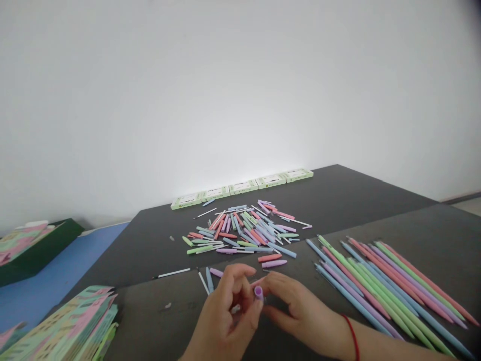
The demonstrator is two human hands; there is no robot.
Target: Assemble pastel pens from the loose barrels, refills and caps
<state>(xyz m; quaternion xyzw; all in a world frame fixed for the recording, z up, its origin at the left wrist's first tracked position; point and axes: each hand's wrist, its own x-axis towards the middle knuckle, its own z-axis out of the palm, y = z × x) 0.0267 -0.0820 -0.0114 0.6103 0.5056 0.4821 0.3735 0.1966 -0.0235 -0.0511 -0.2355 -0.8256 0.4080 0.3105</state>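
Between the thumb and fingers of my left hand [233, 308] is a purple pen barrel [258, 292], its open round end facing me. My right hand [300, 311], with a red cord [351, 337] at the wrist, is curled right beside it. Its fingertips meet near the barrel, and what they pinch, if anything, is hidden. Just beyond the hands lie a purple pen part [274, 263] and a red pen part [269, 257]. A blue pen part [209, 279] and a white refill [203, 281] rest near my left fingers.
A loose pile of coloured pen parts and refills [244, 230] covers mid-table. Rows of long pastel pens [391, 291] lie at right. Several flat green boxes [243, 186] line the back edge. Printed packets [63, 326] are stacked at near left, with a dark green box [41, 250] behind.
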